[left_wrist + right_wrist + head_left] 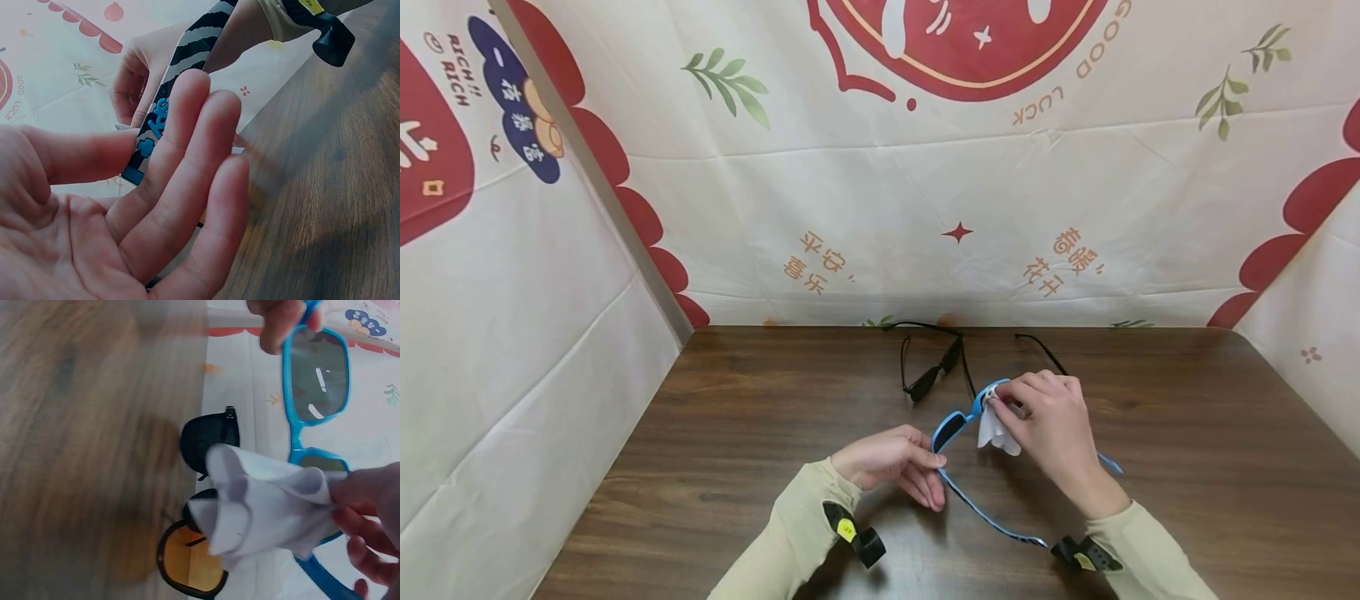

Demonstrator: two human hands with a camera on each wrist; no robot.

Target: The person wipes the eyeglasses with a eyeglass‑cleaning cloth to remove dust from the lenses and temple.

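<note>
Here, the left hand pinches the blue sunglasses near a hinge, over the middle of the tabletop; the right hand pinches a white cloth at one lens. Best wipe lightly, frame steadied. More room lies toward the left edge; black sunglasses sit near the far edge.

Cream-sleeved left arm: reaches in from lower left.
Bare left hand: palm visible, thumb straight and opposing the fingers in a pinch, remaining fingers slightly bent.
Cream-sleeved right arm: reaches in from lower right.
Bare right hand: back uppermost, thumb and forefinger pinching; outer fingers apparently curled, partly hidden.
</note>
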